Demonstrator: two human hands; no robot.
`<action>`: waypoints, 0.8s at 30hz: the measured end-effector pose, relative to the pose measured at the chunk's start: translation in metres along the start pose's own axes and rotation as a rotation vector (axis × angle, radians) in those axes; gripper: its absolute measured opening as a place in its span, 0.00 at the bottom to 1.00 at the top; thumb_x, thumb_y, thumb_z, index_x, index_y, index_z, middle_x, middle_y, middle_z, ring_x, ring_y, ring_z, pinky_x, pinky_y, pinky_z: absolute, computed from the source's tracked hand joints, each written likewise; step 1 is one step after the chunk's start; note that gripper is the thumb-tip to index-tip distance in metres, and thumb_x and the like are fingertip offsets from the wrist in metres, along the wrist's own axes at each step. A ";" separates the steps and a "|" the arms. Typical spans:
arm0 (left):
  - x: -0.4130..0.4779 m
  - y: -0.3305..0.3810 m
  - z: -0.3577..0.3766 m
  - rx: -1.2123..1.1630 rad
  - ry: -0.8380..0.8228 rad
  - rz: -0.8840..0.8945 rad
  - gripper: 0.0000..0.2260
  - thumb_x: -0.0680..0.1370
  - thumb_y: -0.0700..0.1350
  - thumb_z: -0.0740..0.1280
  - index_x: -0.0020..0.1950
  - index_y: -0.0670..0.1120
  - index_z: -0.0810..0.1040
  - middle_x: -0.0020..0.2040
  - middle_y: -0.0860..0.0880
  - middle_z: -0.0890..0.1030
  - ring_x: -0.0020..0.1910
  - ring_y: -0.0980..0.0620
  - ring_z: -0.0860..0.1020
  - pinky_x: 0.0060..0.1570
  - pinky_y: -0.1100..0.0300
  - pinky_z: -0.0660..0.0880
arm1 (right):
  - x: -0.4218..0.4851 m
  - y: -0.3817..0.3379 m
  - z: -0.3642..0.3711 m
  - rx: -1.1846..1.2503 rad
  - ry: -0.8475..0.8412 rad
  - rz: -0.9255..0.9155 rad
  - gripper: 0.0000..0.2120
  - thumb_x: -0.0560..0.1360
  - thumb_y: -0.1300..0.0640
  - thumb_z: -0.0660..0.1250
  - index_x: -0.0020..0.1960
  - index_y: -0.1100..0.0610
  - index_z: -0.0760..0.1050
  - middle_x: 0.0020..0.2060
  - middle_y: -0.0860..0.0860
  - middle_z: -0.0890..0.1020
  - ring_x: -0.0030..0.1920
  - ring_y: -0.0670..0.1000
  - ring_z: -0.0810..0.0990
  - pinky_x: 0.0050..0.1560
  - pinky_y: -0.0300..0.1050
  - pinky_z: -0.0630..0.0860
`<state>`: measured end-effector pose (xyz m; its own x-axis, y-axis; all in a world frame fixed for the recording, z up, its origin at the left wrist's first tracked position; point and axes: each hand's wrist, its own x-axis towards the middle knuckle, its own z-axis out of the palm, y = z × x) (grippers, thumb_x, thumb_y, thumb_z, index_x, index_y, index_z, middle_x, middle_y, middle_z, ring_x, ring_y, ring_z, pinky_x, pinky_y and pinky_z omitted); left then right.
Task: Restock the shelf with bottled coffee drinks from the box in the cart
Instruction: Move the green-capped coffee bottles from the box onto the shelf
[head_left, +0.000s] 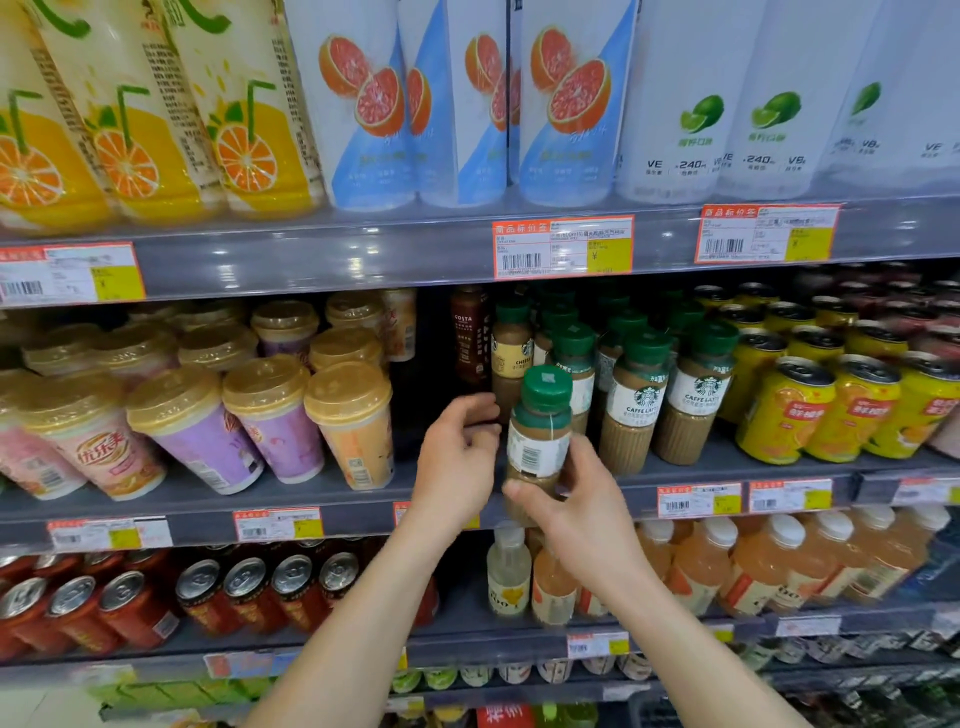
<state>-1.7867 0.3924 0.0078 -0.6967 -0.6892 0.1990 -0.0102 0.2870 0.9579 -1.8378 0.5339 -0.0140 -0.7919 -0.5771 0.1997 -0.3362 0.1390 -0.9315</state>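
**Progress.** The right hand (582, 514) has its grip closed round the lower body of a green-capped plastic bottle of tan coffee drink (540, 441). It holds the bottle upright at the front edge of the grey metal middle shelf (353, 512), just left of the standing row of matching latte bottles (639, 405). The bottle appears not yet set down. The left hand (457, 452) is just beside it with fingers curled. Whether that grip holds or touches anything cannot be told.

Several rows of coffee bottles are already in place. A dark open lane (421, 374) remains between them and the lidded cups, so more stock probably has to go in. The box and the cart are out of view, so the remaining count cannot be judged.

**Surface and room.**
- This is a shop aisle with tiered shelving and orange-edged price tags (563, 247) on the rails.
- A dark brown bottle (470, 332) stands at the back.
- Gold-lidded drink cups (270, 415) are on the left and yellow cans (784, 410) on the right.
- Tall citrus drink bottles (363, 104) are on the shelf above.
- Red cans (208, 592) and pale peach bottles (701, 566) are below.
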 end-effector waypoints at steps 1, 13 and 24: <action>-0.008 0.004 -0.004 -0.074 -0.011 0.006 0.15 0.80 0.35 0.61 0.60 0.52 0.79 0.55 0.56 0.84 0.54 0.59 0.82 0.53 0.64 0.79 | 0.004 -0.004 0.005 0.002 -0.002 -0.008 0.26 0.71 0.49 0.75 0.65 0.40 0.71 0.53 0.32 0.81 0.55 0.34 0.79 0.51 0.32 0.74; 0.013 0.000 -0.011 0.117 -0.107 0.046 0.21 0.75 0.44 0.74 0.68 0.50 0.76 0.58 0.54 0.83 0.57 0.58 0.81 0.60 0.52 0.78 | 0.040 -0.023 0.035 -0.192 0.038 0.028 0.22 0.76 0.58 0.68 0.68 0.49 0.71 0.55 0.47 0.81 0.57 0.49 0.80 0.50 0.43 0.78; 0.033 -0.014 0.016 0.173 -0.024 0.062 0.25 0.75 0.46 0.75 0.71 0.51 0.72 0.55 0.56 0.80 0.58 0.54 0.78 0.55 0.61 0.73 | 0.059 -0.068 -0.027 -0.838 0.505 -0.425 0.27 0.70 0.53 0.74 0.68 0.56 0.74 0.58 0.57 0.78 0.56 0.61 0.73 0.52 0.56 0.73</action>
<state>-1.8205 0.3761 -0.0028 -0.7169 -0.6508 0.2500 -0.0883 0.4405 0.8934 -1.8753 0.5121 0.0693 -0.5820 -0.3345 0.7412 -0.7256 0.6252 -0.2876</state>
